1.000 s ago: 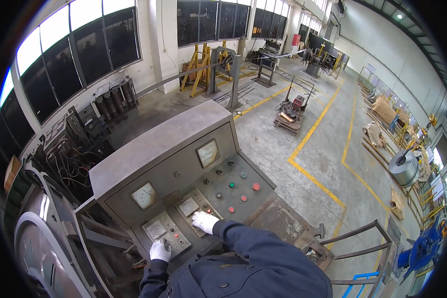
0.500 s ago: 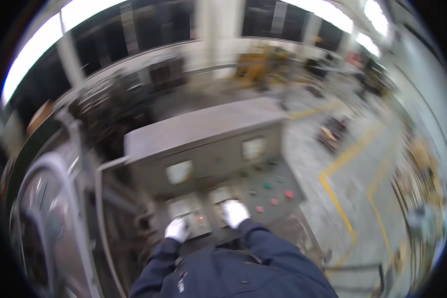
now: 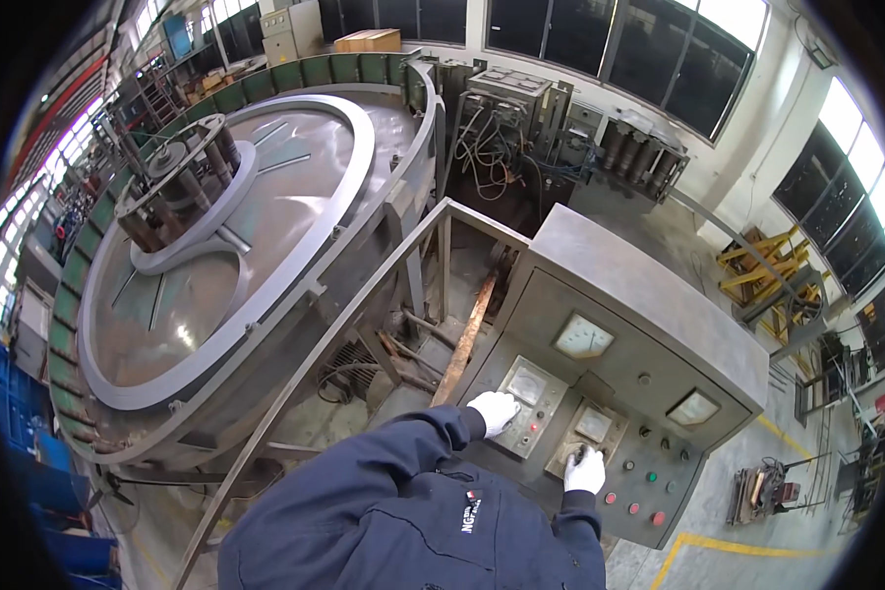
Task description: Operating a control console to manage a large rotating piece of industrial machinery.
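Note:
At a grey metal control console (image 3: 649, 295), both of my hands wear white gloves. My left hand (image 3: 494, 413) rests at the left edge of a small control unit (image 3: 541, 411) with a square meter and a lit red light, its fingers curled in; what they grip is hidden. To the right, my right hand (image 3: 584, 472) has its fingers around a black knob (image 3: 586, 450) on a second, worn unit (image 3: 597, 425) with a similar meter. Right of that hand lie red buttons (image 3: 634, 508), a green button (image 3: 651, 477) and several dark knobs.
A large round machine table (image 3: 354, 187) carrying a pale metal ring fills the left side. A metal frame rail (image 3: 334, 334) runs between it and the console, with a wooden plank (image 3: 467, 339) beneath. A cabinet with loose cables (image 3: 501, 108) stands behind; yellow floor lines (image 3: 737, 543) run at right.
My view has swung left, bringing the round machine fully into sight and sharpening the picture. Both hands stay at the same two units of the console.

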Available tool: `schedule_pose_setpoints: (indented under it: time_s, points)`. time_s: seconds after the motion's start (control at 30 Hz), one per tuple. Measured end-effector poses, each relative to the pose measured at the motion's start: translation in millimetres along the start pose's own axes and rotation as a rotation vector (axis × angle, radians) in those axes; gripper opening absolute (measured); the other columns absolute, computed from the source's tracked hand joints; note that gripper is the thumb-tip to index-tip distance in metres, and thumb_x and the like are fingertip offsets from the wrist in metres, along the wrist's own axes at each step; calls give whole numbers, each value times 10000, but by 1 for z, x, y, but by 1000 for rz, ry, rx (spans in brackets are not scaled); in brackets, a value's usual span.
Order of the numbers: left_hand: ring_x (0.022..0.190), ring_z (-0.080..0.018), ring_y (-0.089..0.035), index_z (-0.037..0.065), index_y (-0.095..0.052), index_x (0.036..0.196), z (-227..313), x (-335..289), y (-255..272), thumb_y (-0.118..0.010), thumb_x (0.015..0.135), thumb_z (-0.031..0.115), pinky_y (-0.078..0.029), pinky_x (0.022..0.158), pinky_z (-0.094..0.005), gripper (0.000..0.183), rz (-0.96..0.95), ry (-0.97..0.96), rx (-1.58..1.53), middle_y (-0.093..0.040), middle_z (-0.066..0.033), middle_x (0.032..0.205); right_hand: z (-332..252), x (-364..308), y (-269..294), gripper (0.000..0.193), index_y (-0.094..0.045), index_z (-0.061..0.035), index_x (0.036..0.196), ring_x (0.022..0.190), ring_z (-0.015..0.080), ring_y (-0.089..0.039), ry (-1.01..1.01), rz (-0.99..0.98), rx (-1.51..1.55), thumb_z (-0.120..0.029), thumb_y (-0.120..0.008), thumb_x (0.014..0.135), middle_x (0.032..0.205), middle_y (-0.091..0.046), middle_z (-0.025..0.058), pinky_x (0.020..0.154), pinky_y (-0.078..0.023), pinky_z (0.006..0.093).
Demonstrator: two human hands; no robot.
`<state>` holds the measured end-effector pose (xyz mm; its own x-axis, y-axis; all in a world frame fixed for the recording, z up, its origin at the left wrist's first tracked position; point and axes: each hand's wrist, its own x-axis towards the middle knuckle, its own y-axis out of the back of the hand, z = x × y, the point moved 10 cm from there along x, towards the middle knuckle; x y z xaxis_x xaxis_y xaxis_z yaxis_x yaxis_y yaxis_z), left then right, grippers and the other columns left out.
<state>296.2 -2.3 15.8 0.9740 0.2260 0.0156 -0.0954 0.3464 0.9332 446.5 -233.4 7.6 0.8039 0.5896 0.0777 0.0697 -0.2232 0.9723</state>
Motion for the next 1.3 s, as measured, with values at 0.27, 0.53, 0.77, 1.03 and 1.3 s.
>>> schedule_pose_setpoints:
  time_s: [0.27, 0.53, 0.77, 1.03, 1.3]
  points:
    - [862, -375, -696, 41, -657, 986, 0, 2, 2, -675, 873, 194, -561, 753, -488, 192, 27, -28, -2, -669, -190, 925, -2, 1, 4, 311, -714, -94, 1106, 949, 353, -674, 21, 49, 18, -248, -771, 841, 1025, -658, 163, 830, -556, 451]
    - [871, -385, -705, 41, -669, 976, -4, 2, -4, -659, 883, 193, -565, 760, -498, 179, -19, 33, -19, -684, -198, 942, 2, 2, -5, 380, -687, -103, 1175, 1014, 345, -660, -12, -21, -4, -301, -765, 860, 1097, -635, 159, 870, -548, 466]
    - [892, -391, -714, 51, -679, 1026, -3, -1, -1, -638, 904, 217, -576, 772, -509, 210, -49, 93, -39, -701, -199, 982, 1, 1, -1, 370, -688, -105, 1172, 1016, 343, -660, -12, -20, 6, -295, -766, 864, 1099, -637, 156, 876, -547, 461]
    - [843, -373, -718, 80, -679, 981, -2, -1, 8, -687, 892, 293, -576, 739, -500, 231, -17, 120, -15, -703, -175, 938, 2, 1, -2, 350, -692, -108, 1157, 1011, 346, -662, -24, -12, 13, -284, -768, 863, 1087, -638, 153, 873, -549, 465]
    - [880, -379, -725, 72, -685, 1026, -4, -1, 6, -685, 896, 314, -586, 767, -505, 274, -66, 155, -6, -716, -177, 981, 0, 1, -1, 345, -698, -115, 1156, 1011, 341, -663, -33, -13, 4, -281, -771, 863, 1080, -642, 146, 876, -549, 464]
